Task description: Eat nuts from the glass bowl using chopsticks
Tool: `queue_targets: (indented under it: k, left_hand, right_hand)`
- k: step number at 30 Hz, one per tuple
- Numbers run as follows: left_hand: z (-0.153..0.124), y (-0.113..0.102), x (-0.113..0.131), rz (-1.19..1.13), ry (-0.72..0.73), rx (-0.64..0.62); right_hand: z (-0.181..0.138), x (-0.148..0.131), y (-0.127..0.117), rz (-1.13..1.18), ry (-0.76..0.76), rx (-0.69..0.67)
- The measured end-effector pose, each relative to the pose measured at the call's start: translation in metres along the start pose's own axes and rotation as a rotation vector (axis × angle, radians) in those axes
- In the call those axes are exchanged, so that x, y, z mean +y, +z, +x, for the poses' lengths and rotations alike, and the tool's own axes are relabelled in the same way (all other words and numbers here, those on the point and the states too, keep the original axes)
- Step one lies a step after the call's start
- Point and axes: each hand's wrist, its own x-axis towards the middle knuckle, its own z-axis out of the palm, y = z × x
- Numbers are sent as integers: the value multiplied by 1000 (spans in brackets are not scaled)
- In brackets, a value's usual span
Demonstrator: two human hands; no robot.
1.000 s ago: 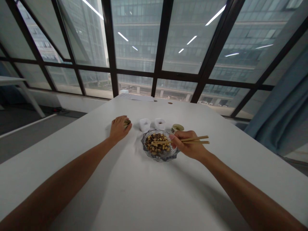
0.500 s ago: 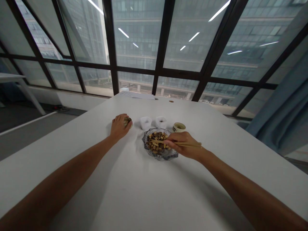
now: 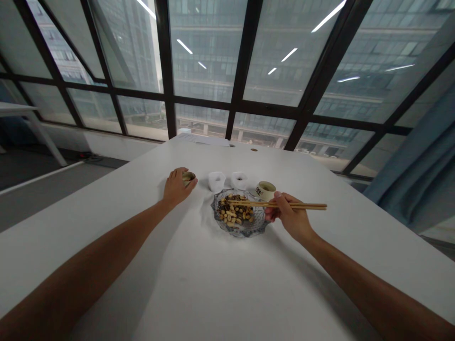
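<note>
My right hand [image 3: 289,214] is closed on a pair of wooden chopsticks [image 3: 305,206], held nearly level. Their tips reach over the nuts and dark seeds [image 3: 234,215] in a clear glass bowl [image 3: 258,227] with a wavy rim. Whether the tips pinch a piece is too small to tell. On the left, my left hand [image 3: 177,186] curls around a small greenish cup [image 3: 189,177] standing on the table. Another cup of that colour, with dark writing [image 3: 266,190], stands behind the bowl at the right, close to my right fingers.
Two small white dishes [image 3: 216,181] stand side by side just behind the glass bowl; the right dish [image 3: 239,180] has something dark inside. Papers [image 3: 202,139] lie at the far end of the white table [image 3: 199,284]. Tall windows rise beyond, and a blue curtain [image 3: 415,161] hangs at the right.
My right hand has moved right and drawn back from over the bowl, and the chopsticks now lie more level, their tips still over the nuts. My left hand stays on its cup.
</note>
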Motion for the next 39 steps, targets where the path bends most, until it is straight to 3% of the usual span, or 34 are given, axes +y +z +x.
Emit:
queue_targets:
  k: [4,8,16,24,34,39]
  left_hand:
    - [-1,3,-5,-23,-85,-63]
    - [-1,4,-8,-39,-173,-133]
    - [-1,0,-5,-37,-187,-134]
    - [-3,0,-6,-43,-60,-86]
    - [-4,-2,-4,-33,-16,-92]
    - [-5,-2,-3,-15,1,-88]
  right_hand:
    - [-9,14,-2,158,81,135]
    - [-14,20,-4,234,115,178]
    - [-17,21,-3,282,138,272]
    - [-33,12,-1,6,-152,177]
    - [-52,1,-8,-527,-715,-93]
    - [-51,2,-9,-555,-757,-113]
